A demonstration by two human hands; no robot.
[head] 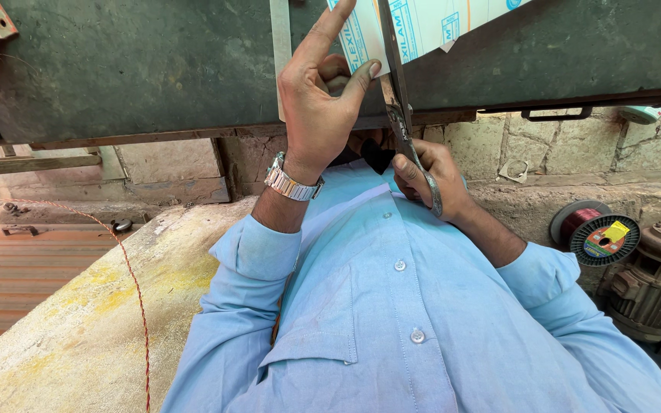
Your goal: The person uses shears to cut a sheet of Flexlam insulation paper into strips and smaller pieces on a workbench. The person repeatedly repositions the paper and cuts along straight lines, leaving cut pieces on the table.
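A white sheet with blue printing [430, 23] lies over the dark green table [131, 69] at the top of the view. My left hand [319, 99], with a metal watch [291, 182] on its wrist, pinches the sheet's near edge between thumb and fingers. My right hand [426, 177] grips the handles of a pair of metal scissors [401, 115]. The blades point up and run along the sheet beside my left thumb. My light blue shirt fills the lower middle.
A spool of reddish copper wire [594, 233] and an old electric motor [652, 283] stand at the right. A thin red wire [128, 268] curves across the concrete floor at the left, next to a ribbed metal shutter [9, 275].
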